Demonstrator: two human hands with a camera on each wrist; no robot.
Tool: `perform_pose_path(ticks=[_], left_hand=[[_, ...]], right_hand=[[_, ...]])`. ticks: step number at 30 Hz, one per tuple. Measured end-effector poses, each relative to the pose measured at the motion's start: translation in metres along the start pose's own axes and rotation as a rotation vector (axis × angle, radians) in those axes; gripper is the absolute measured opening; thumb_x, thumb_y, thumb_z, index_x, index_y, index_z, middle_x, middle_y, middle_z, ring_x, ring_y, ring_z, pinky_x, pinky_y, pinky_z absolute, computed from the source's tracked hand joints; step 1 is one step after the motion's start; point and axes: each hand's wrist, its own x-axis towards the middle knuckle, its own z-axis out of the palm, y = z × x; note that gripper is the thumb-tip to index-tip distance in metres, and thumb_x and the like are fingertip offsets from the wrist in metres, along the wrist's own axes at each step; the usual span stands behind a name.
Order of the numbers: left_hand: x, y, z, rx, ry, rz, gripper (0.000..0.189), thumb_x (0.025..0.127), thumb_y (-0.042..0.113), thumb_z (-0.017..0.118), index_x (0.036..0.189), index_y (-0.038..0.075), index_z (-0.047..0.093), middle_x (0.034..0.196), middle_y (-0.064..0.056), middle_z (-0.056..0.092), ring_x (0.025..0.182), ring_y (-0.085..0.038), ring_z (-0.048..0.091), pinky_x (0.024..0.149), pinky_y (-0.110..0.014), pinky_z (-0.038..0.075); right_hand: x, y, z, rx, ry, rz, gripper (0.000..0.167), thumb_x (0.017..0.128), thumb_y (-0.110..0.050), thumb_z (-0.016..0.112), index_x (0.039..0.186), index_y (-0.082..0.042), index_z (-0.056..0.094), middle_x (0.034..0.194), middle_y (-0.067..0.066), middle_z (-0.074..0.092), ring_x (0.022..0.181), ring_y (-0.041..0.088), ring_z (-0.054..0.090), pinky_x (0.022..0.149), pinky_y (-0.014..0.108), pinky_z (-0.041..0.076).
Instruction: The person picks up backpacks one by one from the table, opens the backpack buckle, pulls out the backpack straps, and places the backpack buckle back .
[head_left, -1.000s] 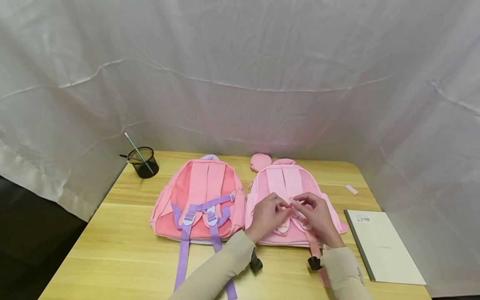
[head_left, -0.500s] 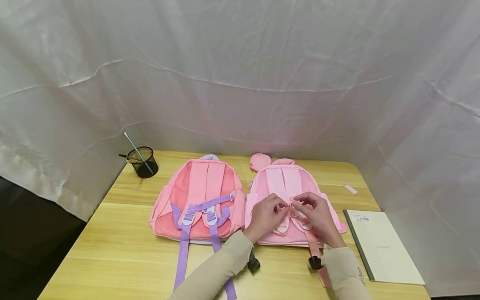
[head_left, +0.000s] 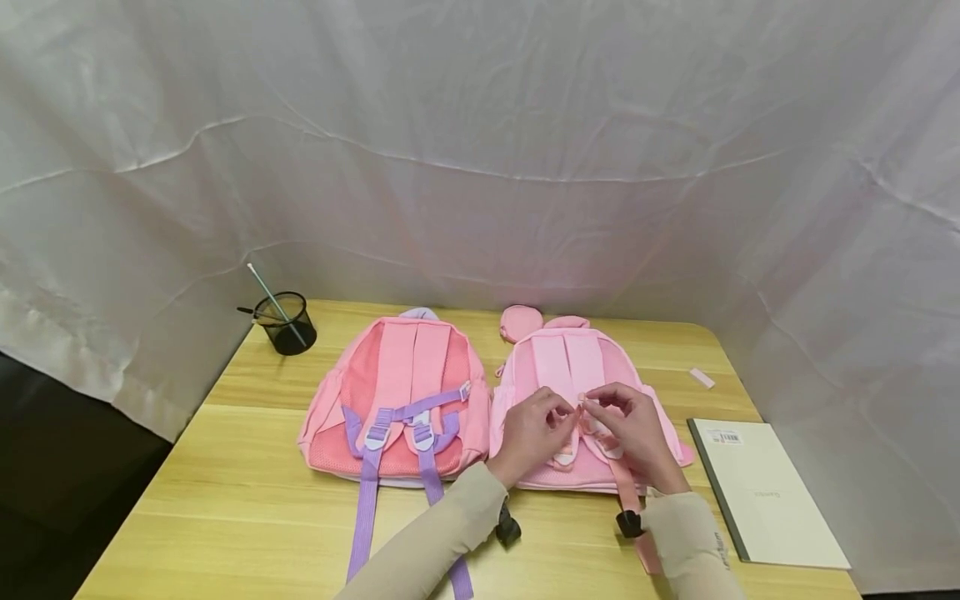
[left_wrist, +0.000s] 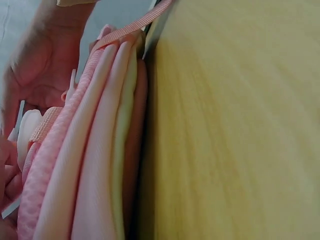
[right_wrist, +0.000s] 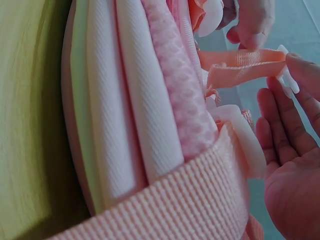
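Observation:
A light pink backpack lies on the table with its shoulder straps facing up. Over its middle, my left hand and right hand almost meet at the fingertips. In the right wrist view, my right hand pinches a small white buckle threaded on a peach webbing strap. My left hand pinches at the same strap, its fingertips partly hidden. From the left wrist view, the bag's pink side hides much of both hands.
A coral backpack with purple straps lies at the left, touching the pink one. Behind it stands a black mesh pen cup. To the right are a notebook and a small pale pink strip. Grey curtains surround the wooden table.
Both hands stay in the same place over the pink backpack. Only slight shifts of the fingertips around the strap show.

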Motion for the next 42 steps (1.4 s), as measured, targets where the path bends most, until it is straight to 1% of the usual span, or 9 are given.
perform_pose_path(ticks=[3, 6, 14, 17, 20, 23, 27, 33, 42], left_hand=[[0.002, 0.001, -0.003, -0.117, -0.017, -0.071, 0.018, 0.097, 0.032, 0.072, 0.109, 0.019, 0.07, 0.097, 0.003, 0.065, 0.076, -0.006, 0.062, 0.067, -0.013, 0.045], [0.007, 0.0, -0.006, -0.183, -0.036, -0.097, 0.024, 0.1, 0.034, 0.069, 0.118, 0.019, 0.069, 0.103, 0.002, 0.066, 0.079, -0.003, 0.062, 0.071, -0.014, 0.049], [0.013, -0.002, -0.008, -0.27, -0.126, -0.121, 0.02, 0.104, 0.032, 0.063, 0.116, 0.018, 0.069, 0.102, 0.002, 0.067, 0.083, -0.001, 0.062, 0.076, -0.017, 0.052], [0.013, -0.003, -0.007, -0.342, -0.129, -0.166, 0.021, 0.105, 0.03, 0.062, 0.119, 0.016, 0.068, 0.106, 0.0, 0.067, 0.085, -0.003, 0.061, 0.08, -0.019, 0.053], [0.012, -0.004, -0.006, -0.402, -0.113, -0.2, 0.021, 0.105, 0.028, 0.062, 0.119, 0.015, 0.068, 0.108, -0.002, 0.067, 0.086, -0.004, 0.06, 0.081, -0.02, 0.052], [0.011, -0.006, -0.005, -0.439, -0.093, -0.215, 0.02, 0.104, 0.027, 0.063, 0.119, 0.013, 0.068, 0.108, -0.003, 0.067, 0.084, -0.003, 0.058, 0.079, -0.02, 0.051], [0.011, -0.008, -0.004, -0.459, -0.085, -0.212, 0.02, 0.105, 0.027, 0.062, 0.118, 0.012, 0.068, 0.107, -0.004, 0.067, 0.084, -0.002, 0.057, 0.078, -0.019, 0.051], [0.011, -0.007, -0.003, -0.442, -0.092, -0.21, 0.021, 0.105, 0.027, 0.061, 0.118, 0.012, 0.067, 0.107, -0.004, 0.065, 0.085, -0.002, 0.057, 0.078, -0.02, 0.051], [0.009, -0.006, -0.003, -0.404, -0.113, -0.2, 0.021, 0.105, 0.025, 0.062, 0.12, 0.01, 0.066, 0.106, -0.005, 0.064, 0.087, -0.005, 0.058, 0.078, -0.019, 0.05]], right_hand=[[0.0, 0.0, 0.0, -0.004, -0.004, 0.005, 0.027, 0.094, -0.031, 0.078, 0.111, -0.009, 0.075, 0.102, 0.004, 0.069, 0.092, 0.013, 0.06, 0.074, 0.021, 0.05], [0.0, -0.001, 0.0, 0.0, -0.017, -0.003, 0.028, 0.094, -0.03, 0.078, 0.111, -0.009, 0.074, 0.104, 0.005, 0.071, 0.093, 0.013, 0.062, 0.077, 0.021, 0.051], [-0.001, 0.001, 0.0, 0.017, -0.052, 0.018, 0.037, 0.094, -0.03, 0.078, 0.123, -0.009, 0.07, 0.117, 0.012, 0.069, 0.1, 0.01, 0.063, 0.083, 0.018, 0.053], [-0.002, 0.004, 0.002, 0.035, -0.091, 0.048, 0.041, 0.094, -0.024, 0.079, 0.129, -0.007, 0.067, 0.123, 0.017, 0.07, 0.101, 0.007, 0.064, 0.074, 0.021, 0.056], [-0.003, 0.008, 0.005, 0.022, -0.109, 0.052, 0.038, 0.092, -0.021, 0.08, 0.125, -0.004, 0.069, 0.12, 0.021, 0.072, 0.095, 0.007, 0.066, 0.064, 0.024, 0.056], [-0.004, 0.01, 0.006, -0.01, -0.094, 0.033, 0.035, 0.092, -0.022, 0.08, 0.12, -0.004, 0.072, 0.115, 0.019, 0.074, 0.094, 0.007, 0.067, 0.07, 0.021, 0.056], [-0.004, 0.011, 0.004, -0.023, -0.054, 0.021, 0.034, 0.094, -0.027, 0.078, 0.12, -0.006, 0.072, 0.114, 0.015, 0.074, 0.095, 0.005, 0.068, 0.081, 0.018, 0.056], [-0.003, 0.013, 0.004, 0.032, -0.031, 0.04, 0.042, 0.094, -0.03, 0.078, 0.126, -0.004, 0.069, 0.115, 0.016, 0.072, 0.096, 0.007, 0.07, 0.083, 0.018, 0.057], [-0.002, 0.007, 0.009, 0.04, -0.012, 0.001, 0.046, 0.094, -0.031, 0.078, 0.134, -0.009, 0.067, 0.119, 0.015, 0.071, 0.101, 0.006, 0.067, 0.086, 0.016, 0.055]])
